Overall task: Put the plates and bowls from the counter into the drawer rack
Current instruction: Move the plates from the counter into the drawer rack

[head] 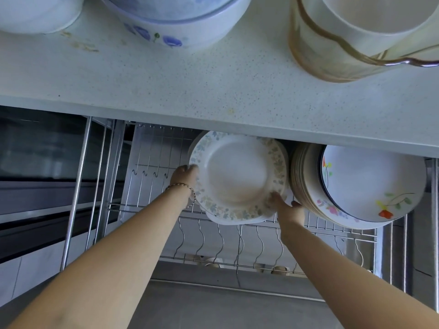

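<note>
A white plate with a pale floral rim (237,176) stands tilted in the wire drawer rack (213,233), below the counter edge, with more white plates behind it. My left hand (184,175) grips its left rim and my right hand (287,207) holds its lower right rim. To the right leans a stack of flower-painted plates (365,186) in the same rack. On the counter (190,86) above sit a blue-flowered bowl (171,20), a white dish (35,13) at far left and a cream bowl with a gold wavy line (361,36).
The rack's left slots (152,176) hold nothing, and its front wire row (237,243) stands bare. Small cups show below the rack (213,261). A dark oven front (42,162) is at the left. Grey floor lies below.
</note>
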`<state>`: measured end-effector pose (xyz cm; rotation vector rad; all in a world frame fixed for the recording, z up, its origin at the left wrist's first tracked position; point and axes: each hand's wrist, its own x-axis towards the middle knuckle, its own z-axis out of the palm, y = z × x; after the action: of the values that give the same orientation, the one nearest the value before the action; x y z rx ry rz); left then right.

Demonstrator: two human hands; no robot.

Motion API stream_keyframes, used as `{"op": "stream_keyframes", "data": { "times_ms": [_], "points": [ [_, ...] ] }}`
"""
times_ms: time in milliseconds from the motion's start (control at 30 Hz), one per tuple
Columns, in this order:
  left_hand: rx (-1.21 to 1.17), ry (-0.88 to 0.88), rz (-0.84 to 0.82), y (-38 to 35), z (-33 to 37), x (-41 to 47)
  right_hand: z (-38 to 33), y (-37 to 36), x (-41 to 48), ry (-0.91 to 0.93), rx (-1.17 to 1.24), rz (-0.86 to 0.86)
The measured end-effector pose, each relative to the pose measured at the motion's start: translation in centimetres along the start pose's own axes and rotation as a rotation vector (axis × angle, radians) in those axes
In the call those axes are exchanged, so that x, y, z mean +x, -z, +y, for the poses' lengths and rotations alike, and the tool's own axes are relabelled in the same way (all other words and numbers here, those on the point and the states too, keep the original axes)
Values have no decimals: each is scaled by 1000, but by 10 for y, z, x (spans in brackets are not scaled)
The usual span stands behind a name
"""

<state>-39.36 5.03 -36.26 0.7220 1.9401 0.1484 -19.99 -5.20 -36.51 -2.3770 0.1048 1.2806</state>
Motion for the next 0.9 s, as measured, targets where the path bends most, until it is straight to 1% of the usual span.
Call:
{"op": "stream_keyframes", "data": {
  "times_ms": [67,133,300,400,500,633,667,733,767,833,900],
  "points": [
    [-10,-14,8,-3,3,3,2,2,2,-29,69,-104],
    [-24,15,23,-4,5,5,4,4,2,-12,125,-148],
    [-49,30,47,-4,10,9,10,4,1,-15,220,-182],
    [-87,-13,46,-2,14,10,15,0,-3,-38,250,-199],
    [-142,-81,9,-1,15,10,18,-5,-7,-43,282,-198],
    [-160,-111,-76,5,10,10,19,-5,-8,-19,251,-201],
    [-138,-125,-87,7,9,11,19,-4,-8,-17,231,-215],
    [-19,-161,-78,10,6,11,17,-1,-5,-5,156,-229],
    [76,-158,-52,9,6,9,16,2,-3,10,74,-235],
    [248,-117,44,7,5,-2,11,11,0,56,-168,-228],
    [358,-120,73,9,7,-23,6,26,0,71,-404,-249]
  ]
}}
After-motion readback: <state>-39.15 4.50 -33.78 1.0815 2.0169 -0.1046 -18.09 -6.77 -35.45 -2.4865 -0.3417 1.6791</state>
